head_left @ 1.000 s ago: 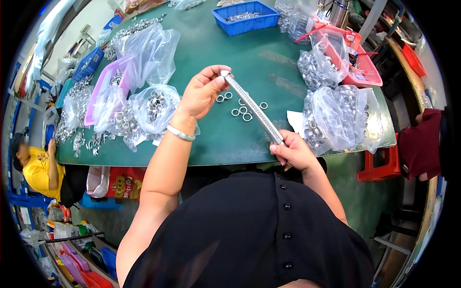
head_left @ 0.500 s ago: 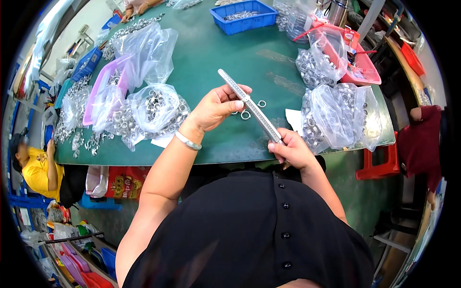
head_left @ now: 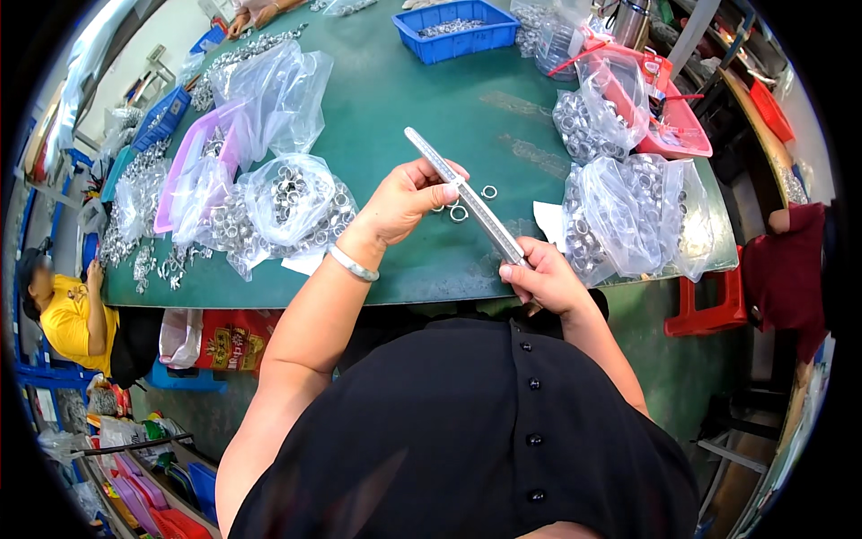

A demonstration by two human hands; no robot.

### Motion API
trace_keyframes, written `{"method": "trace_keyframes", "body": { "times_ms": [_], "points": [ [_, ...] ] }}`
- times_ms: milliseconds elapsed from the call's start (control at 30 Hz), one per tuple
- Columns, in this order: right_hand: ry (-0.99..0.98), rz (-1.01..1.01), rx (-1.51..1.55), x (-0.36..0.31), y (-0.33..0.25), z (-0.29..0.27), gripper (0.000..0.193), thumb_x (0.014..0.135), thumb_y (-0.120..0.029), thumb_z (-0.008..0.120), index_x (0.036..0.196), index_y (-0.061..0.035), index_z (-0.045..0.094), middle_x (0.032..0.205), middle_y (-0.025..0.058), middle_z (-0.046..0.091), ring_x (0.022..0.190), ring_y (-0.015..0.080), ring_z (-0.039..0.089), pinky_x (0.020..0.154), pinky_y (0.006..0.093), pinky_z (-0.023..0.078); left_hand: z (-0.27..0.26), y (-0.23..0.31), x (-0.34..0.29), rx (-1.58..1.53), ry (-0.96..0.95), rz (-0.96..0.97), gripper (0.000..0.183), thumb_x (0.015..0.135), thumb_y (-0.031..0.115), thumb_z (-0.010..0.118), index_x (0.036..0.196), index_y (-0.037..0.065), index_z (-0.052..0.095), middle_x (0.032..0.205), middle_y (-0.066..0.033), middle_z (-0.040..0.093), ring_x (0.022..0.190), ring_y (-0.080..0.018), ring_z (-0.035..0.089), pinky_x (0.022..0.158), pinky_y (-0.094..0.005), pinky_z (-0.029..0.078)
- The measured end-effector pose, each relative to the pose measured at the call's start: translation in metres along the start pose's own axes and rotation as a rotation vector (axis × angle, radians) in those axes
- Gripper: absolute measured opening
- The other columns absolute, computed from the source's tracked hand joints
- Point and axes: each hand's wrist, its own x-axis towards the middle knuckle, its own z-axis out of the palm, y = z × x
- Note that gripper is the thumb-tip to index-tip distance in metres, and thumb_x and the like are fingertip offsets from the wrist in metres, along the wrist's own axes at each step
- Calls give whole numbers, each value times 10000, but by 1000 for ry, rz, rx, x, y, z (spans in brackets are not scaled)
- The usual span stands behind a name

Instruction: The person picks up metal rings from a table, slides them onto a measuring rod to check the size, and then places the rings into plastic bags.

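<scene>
Both the left hand [head_left: 409, 205], pinching near the middle, and the right hand [head_left: 546, 277], closed around the lower end, hold a metal stick [head_left: 486, 216] slanting toward eleven o'clock above the green table [head_left: 386, 99], by its near edge. Loose rings [head_left: 459, 221] lie beneath; open table runs toward twelve o'clock to a blue tray [head_left: 458, 47], while bagged metal parts [head_left: 292, 199] crowd nine and three o'clock.

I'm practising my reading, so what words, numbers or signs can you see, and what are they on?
Red bag: yellow printing, which I won't copy out.
Metal stick in the right hand: tiny marks, too small to read.
Yellow shirt: dark print, too small to read.
Small red packet at upper right: any print is too small to read.
</scene>
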Motion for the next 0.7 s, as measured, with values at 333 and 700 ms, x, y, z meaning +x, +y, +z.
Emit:
{"method": "trace_keyframes", "body": {
  "times_ms": [333,700],
  "points": [
    [36,-22,69,-1,0,-1,132,791,-122,602,789,-50,491,612,-19,486,439,43,425,402,184,321,-35,22,-4,-284,332,48,167,812,92,538,966,31,550,833,-43,554,709,-134,520,659,-251,444],
    [30,-41,118,0,1,-1,134,792,-115,601,786,-40,491,638,-2,505,434,53,428,399,188,320,-14,-23,-8,1381,263,-4,362,645,259,740,882,52,561,595,-41,497,548,-176,485,508,-303,391]
  ]
}}
